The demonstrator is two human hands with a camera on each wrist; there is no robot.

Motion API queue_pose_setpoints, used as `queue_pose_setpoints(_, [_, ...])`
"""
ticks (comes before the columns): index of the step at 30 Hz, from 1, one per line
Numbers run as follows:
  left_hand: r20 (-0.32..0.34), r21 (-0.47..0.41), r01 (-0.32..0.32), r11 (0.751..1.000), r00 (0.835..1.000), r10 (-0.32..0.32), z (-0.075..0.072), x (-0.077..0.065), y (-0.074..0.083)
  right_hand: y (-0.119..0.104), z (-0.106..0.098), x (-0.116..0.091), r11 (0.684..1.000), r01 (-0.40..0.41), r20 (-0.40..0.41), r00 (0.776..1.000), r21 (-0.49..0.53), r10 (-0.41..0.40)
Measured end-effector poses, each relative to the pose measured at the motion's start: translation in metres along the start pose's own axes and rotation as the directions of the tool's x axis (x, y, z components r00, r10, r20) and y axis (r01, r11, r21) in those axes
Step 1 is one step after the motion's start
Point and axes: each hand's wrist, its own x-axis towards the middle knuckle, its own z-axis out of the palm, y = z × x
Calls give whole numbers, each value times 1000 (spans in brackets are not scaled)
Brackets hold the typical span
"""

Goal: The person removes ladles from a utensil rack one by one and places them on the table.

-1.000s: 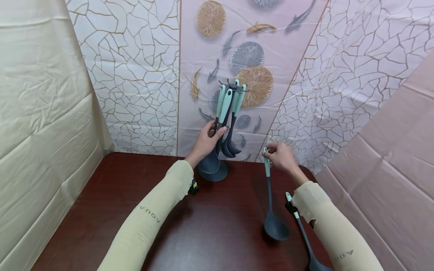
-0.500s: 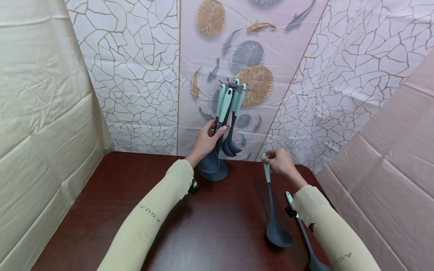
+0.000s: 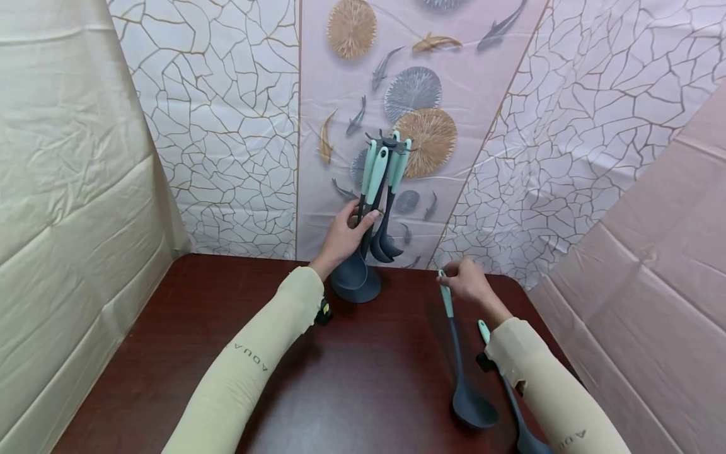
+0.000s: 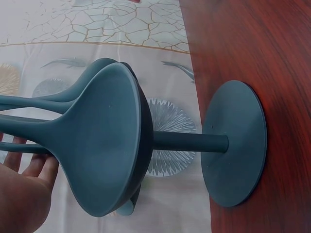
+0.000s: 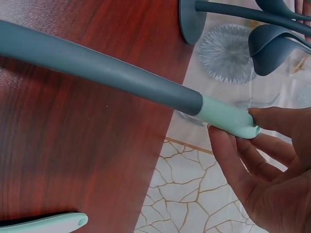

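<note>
A dark grey utensil stand [image 3: 357, 291] stands at the back of the brown table [image 3: 170, 353], with several mint-handled utensils [image 3: 379, 170] hanging from its top. My left hand [image 3: 343, 236] grips the grey shafts of these utensils, thumb across the front. In the left wrist view a hanging ladle bowl [image 4: 104, 145] fills the middle, with the stand's pole [image 4: 189, 142] and round base [image 4: 238, 145] to its right. My right hand [image 3: 466, 280] pinches the mint end [image 5: 228, 119] of a grey ladle [image 3: 473, 410], whose bowl rests on the table.
A second mint-handled utensil [image 3: 513, 403] lies on the table beside my right forearm; its tip [image 5: 53, 223] shows in the right wrist view. Patterned sheets wall in the table at the back and both sides.
My right hand has drawn the ladle towards me and a little right, and its bowl has slid nearer the front edge. The left hand has stayed on the hanging utensils.
</note>
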Motion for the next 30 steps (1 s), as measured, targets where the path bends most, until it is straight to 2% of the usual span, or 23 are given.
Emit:
queue_pose_setpoints(4, [-1, 14, -8, 1000, 1000, 8, 0, 0, 0, 3, 3, -3, 999, 17, 12, 1000, -31, -17])
queue_pose_setpoints(18, [-12, 13, -6, 1000, 1000, 6, 0, 1, -1, 14, 16, -14, 999, -20, 82, 996, -43, 24])
queue_pose_setpoints(24, [-7, 14, -13, 1000, 1000, 13, 0, 1, -1, 19, 20, -20, 999, -54, 106, 993, -6, 55])
queue_pose_setpoints(30, [-6, 19, -17, 1000, 1000, 17, 0, 1, -2, 22, 26, -25, 989, -123, 135, 984, 76, 112])
